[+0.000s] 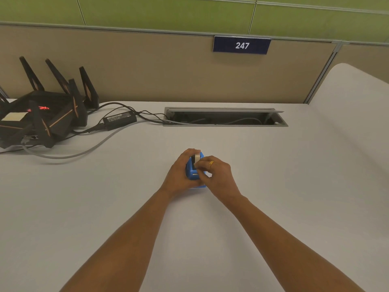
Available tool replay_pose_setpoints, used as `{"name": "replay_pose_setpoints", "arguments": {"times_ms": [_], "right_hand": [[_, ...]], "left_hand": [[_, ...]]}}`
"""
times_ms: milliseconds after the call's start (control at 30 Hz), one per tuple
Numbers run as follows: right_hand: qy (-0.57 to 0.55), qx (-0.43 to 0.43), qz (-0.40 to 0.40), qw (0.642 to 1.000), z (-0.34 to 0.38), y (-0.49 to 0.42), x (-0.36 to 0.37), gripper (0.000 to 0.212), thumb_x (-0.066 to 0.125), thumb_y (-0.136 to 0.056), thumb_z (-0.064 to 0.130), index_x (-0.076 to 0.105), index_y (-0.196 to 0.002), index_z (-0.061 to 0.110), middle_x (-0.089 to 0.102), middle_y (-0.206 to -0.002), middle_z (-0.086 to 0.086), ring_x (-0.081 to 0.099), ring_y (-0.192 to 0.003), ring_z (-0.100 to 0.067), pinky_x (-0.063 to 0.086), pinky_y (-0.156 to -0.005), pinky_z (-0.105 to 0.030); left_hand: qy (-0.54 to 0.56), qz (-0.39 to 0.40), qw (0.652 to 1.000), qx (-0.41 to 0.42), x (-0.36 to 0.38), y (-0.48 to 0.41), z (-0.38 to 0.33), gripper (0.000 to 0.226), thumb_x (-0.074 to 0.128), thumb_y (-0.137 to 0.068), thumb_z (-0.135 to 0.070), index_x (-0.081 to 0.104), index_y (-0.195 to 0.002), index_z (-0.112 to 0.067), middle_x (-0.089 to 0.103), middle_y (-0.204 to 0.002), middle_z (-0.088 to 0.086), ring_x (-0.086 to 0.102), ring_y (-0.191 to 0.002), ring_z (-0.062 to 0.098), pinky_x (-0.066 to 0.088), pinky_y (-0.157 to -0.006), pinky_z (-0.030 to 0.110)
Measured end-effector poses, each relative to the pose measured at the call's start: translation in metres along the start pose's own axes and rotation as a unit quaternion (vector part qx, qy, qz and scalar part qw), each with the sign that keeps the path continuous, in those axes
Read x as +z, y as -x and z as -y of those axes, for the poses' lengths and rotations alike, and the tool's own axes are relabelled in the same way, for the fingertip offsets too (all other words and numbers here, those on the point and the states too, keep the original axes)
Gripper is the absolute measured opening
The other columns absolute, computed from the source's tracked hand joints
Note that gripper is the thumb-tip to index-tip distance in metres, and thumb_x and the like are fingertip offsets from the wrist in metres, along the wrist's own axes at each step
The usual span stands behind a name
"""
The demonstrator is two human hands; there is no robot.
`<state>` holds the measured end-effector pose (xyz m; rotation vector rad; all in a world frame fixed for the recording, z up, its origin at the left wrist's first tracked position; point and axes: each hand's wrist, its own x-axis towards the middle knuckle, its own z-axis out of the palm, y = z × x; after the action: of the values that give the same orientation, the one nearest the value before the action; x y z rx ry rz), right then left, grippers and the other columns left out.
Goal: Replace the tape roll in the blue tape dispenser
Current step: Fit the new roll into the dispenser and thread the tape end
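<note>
Two hands: both meet around one small blue tape dispenser [194,172] at the middle of the white desk [273,186].
Left hand [181,172]: wrapped round the dispenser's left side, fingers curled over its far top, clamped on the body.
Right hand [216,175]: set against the dispenser's right side, with thumb and forefinger pinched together at its upper front by the pale tape; whether they grip the tape end itself cannot be told. A gold ring [211,163] sits on one finger.
Tape roll [197,158]: pale, seated upright in the top of the dispenser, its edge showing between the two hands.
Dispenser position: resting on the desk surface, near end toward the viewer, mostly hidden by the hands.
Far left: black router [42,114] with upright antennas, and just right of it a black power brick [120,120] with cables.
Desk rear: open cable tray [223,116] sunk in the surface, cables running into it.
Partition: blue sign [242,45] reading 247.
</note>
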<state>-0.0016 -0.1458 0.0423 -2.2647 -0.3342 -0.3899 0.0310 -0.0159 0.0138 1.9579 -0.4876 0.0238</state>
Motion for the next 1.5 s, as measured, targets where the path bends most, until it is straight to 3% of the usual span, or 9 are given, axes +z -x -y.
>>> {"name": "replay_pose_setpoints", "arguments": {"times_ms": [167, 300, 400, 500, 667, 867, 1067, 1233, 1500], "right_hand": [[-0.017, 0.022, -0.020, 0.999, 0.004, -0.002, 0.002, 0.014, 0.060, -0.081, 0.000, 0.068, -0.093, 0.002, 0.069, -0.095, -0.015, 0.065, -0.084, -0.024, 0.049, -0.081, -0.020], [0.005, 0.019, -0.019, 1.000, 0.003, 0.000, 0.003, 0.012, 0.060, -0.083, 0.002, 0.068, -0.091, 0.003, 0.071, -0.090, -0.014, 0.065, -0.081, -0.023, 0.045, -0.076, -0.018], [0.052, -0.012, -0.019, 0.998, 0.002, 0.002, 0.004, 0.013, 0.059, -0.085, 0.007, 0.068, -0.093, 0.005, 0.072, -0.089, -0.014, 0.064, -0.080, -0.026, 0.046, -0.074, -0.025], [0.086, -0.047, -0.028, 0.995, 0.001, 0.002, 0.003, 0.016, 0.058, -0.086, 0.010, 0.068, -0.098, 0.006, 0.072, -0.088, -0.014, 0.065, -0.078, -0.028, 0.051, -0.073, -0.032], [0.169, -0.119, -0.040, 0.978, 0.000, 0.005, 0.000, 0.017, 0.069, -0.076, 0.007, 0.070, -0.093, 0.007, 0.072, -0.072, -0.010, 0.066, -0.059, -0.023, 0.050, -0.059, -0.021], [0.155, -0.106, -0.077, 0.979, 0.001, 0.007, 0.001, 0.009, 0.071, -0.074, 0.009, 0.066, -0.081, 0.011, 0.067, -0.058, -0.005, 0.057, -0.048, -0.019, 0.043, -0.051, -0.018], [0.120, -0.080, -0.076, 0.987, -0.004, 0.014, 0.004, 0.010, 0.069, -0.078, 0.012, 0.060, -0.082, 0.011, 0.069, -0.064, -0.004, 0.061, -0.055, -0.022, 0.037, -0.053, -0.016], [0.094, -0.080, -0.069, 0.990, -0.009, 0.020, 0.006, 0.011, 0.065, -0.081, 0.018, 0.058, -0.086, 0.011, 0.071, -0.070, -0.007, 0.067, -0.063, -0.027, 0.050, -0.054, -0.027], [0.108, -0.118, -0.082, 0.984, -0.009, 0.026, 0.006, 0.017, 0.071, -0.075, 0.012, 0.056, -0.081, 0.013, 0.071, -0.068, -0.005, 0.066, -0.059, -0.023, 0.050, -0.051, -0.022]], "left_hand": [[-0.001, -0.001, 1.000, -0.015, -0.001, 0.000, -0.002, 0.077, 0.080, -0.064, -0.006, 0.038, -0.129, -0.006, 0.046, -0.134, 0.011, 0.051, -0.118, 0.027, 0.044, -0.102, 0.048], [0.004, 0.003, 1.000, -0.021, -0.001, 0.001, -0.006, 0.078, 0.080, -0.064, -0.007, 0.037, -0.129, -0.004, 0.046, -0.135, 0.012, 0.049, -0.120, 0.028, 0.042, -0.104, 0.049], [0.009, 0.005, 0.999, -0.032, -0.001, 0.002, -0.011, 0.085, 0.076, -0.062, -0.029, 0.035, -0.130, 0.000, 0.044, -0.137, 0.016, 0.047, -0.122, 0.028, 0.039, -0.107, 0.046], [0.006, 0.005, 0.999, -0.045, 0.000, 0.002, -0.009, 0.075, 0.075, -0.068, -0.007, 0.034, -0.130, 0.003, 0.045, -0.136, 0.018, 0.048, -0.122, 0.032, 0.039, -0.107, 0.044], [0.008, 0.018, 0.998, -0.061, 0.001, -0.001, -0.005, 0.069, 0.071, -0.071, 0.001, 0.035, -0.130, 0.003, 0.045, -0.137, 0.019, 0.047, -0.123, 0.034, 0.038, -0.106, 0.043], [0.000, 0.003, 0.999, -0.040, -0.001, 0.001, -0.007, 0.079, 0.079, -0.064, -0.003, 0.036, -0.130, -0.002, 0.045, -0.136, 0.014, 0.049, -0.121, 0.030, 0.042, -0.104, 0.048], [-0.001, 0.001, 0.999, -0.033, -0.002, 0.002, -0.007, 0.079, 0.080, -0.063, -0.004, 0.037, -0.130, -0.004, 0.044, -0.137, 0.012, 0.048, -0.121, 0.027, 0.042, -0.104, 0.045], [-0.009, 0.005, 0.999, -0.031, -0.002, 0.001, -0.006, 0.081, 0.082, -0.061, -0.006, 0.038, -0.129, -0.009, 0.043, -0.137, 0.009, 0.046, -0.122, 0.024, 0.041, -0.102, 0.036], [-0.027, 0.012, 0.999, -0.037, -0.002, 0.000, -0.008, 0.079, 0.080, -0.064, -0.006, 0.036, -0.131, -0.005, 0.040, -0.140, 0.012, 0.043, -0.126, 0.028, 0.040, -0.106, 0.046]]}}
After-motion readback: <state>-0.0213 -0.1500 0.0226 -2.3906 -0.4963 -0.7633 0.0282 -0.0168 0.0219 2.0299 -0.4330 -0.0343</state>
